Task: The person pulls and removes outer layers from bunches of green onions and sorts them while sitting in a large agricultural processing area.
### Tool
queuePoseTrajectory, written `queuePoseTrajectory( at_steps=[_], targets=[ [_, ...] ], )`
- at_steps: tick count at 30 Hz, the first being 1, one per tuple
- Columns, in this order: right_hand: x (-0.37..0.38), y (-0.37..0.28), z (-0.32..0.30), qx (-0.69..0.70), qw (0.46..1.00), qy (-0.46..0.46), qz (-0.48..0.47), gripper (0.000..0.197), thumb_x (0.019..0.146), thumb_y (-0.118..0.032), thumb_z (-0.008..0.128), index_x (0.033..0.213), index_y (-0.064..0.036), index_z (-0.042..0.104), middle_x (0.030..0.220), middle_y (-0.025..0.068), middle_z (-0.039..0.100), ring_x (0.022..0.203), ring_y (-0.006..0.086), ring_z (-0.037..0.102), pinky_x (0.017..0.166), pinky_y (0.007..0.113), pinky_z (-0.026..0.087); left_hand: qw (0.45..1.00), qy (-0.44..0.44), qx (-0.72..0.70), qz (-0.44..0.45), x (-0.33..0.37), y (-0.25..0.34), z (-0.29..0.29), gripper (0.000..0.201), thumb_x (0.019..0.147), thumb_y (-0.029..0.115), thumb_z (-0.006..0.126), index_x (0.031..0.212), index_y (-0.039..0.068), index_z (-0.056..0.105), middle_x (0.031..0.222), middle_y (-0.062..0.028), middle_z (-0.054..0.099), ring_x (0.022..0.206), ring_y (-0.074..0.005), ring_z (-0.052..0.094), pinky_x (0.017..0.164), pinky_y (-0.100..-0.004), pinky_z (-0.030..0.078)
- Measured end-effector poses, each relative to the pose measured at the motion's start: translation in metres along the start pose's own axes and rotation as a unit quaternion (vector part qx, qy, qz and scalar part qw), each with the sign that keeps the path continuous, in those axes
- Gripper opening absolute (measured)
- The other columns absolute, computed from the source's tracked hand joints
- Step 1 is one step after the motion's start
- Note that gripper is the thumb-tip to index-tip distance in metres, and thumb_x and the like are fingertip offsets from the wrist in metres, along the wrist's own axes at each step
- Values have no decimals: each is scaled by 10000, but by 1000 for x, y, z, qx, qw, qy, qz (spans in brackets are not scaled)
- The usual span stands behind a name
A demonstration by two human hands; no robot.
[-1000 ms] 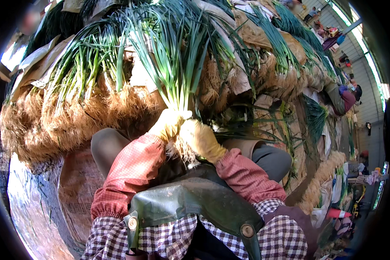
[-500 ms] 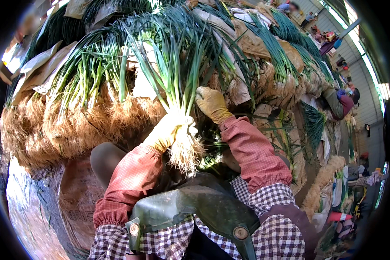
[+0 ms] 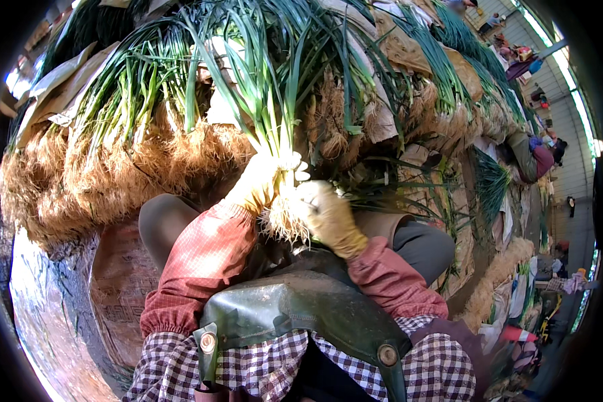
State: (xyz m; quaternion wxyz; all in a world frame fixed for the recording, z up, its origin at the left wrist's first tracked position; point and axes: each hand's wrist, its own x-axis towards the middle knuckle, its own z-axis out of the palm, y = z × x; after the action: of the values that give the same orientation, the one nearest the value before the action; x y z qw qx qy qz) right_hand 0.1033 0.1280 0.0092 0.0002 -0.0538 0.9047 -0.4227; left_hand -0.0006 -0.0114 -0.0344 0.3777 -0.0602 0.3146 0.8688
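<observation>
My left hand [image 3: 256,182], in a yellowish glove, is closed round the white stalk ends of a bunch of green onions [image 3: 271,124]. Their long green leaves point away from me, over the heap behind. Pale stringy roots [image 3: 285,220] hang out below the fist, toward my lap. Just right of these roots is my gloved right hand [image 3: 328,218], at the edge of the bunch. Motion blurs its fingers, and whether they grip any roots is hidden.
A long heap of green onions [image 3: 130,100] lies ahead, brown roots toward me, with brown paper sheets [image 3: 398,40] among it. My knees [image 3: 422,251] and dark green apron [image 3: 281,305] are close below. Loose leaves lie on the right; another person [image 3: 532,157] crouches farther off.
My right hand has come down and toward me, from beside the leaves to the roots. The left hand keeps its hold on the bunch, which is a little higher in view.
</observation>
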Motion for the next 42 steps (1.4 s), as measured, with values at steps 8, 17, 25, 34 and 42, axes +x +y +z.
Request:
queuePoseTrajectory(
  at_steps=[8, 17, 25, 34, 42],
  targets=[
    [-15, 21, -16, 379, 917, 29, 124, 260, 905, -289, 483, 940, -38, 539, 726, -13, 531, 567, 49, 462, 535, 180, 422, 997, -64, 10, -41, 1, 4, 8, 232, 792, 23, 574, 1011, -30, 518, 868, -148, 595, 853, -293, 604, 752, -387, 518],
    [10, 14, 7, 434, 886, -22, 163, 107, 856, -115, 538, 926, -34, 542, 759, -1, 538, 597, 55, 468, 509, 177, 398, 997, -63, 24, -27, -4, 5, 7, 240, 786, 62, 603, 1005, -20, 549, 836, -110, 611, 795, -188, 601, 696, -272, 503],
    [44, 31, -26, 278, 943, 42, 177, 391, 861, -291, 524, 1099, 19, 516, 916, 91, 579, 857, 160, 572, 718, 267, 454, 987, -147, 22, -56, -23, 5, 24, 163, 823, 108, 579, 931, -6, 537, 755, -106, 568, 739, -247, 600, 682, -375, 511],
    [246, 6, -137, 219, 958, 181, 30, 559, 866, -447, 466, 1176, 18, 468, 1092, 172, 567, 1000, 250, 537, 851, 336, 418, 980, -185, -70, 24, -44, 13, 33, 179, 723, 59, 585, 882, -1, 529, 748, -109, 567, 675, -238, 559, 705, -392, 488],
    [151, 142, -102, -303, 864, 360, 180, 554, 765, -329, 615, 1207, -39, 448, 1071, 169, 562, 975, 340, 540, 849, 385, 427, 998, 38, 43, -20, -12, -22, -7, 181, 748, 23, 530, 926, -9, 526, 697, -57, 548, 555, -148, 524, 504, -235, 450]
  ],
)
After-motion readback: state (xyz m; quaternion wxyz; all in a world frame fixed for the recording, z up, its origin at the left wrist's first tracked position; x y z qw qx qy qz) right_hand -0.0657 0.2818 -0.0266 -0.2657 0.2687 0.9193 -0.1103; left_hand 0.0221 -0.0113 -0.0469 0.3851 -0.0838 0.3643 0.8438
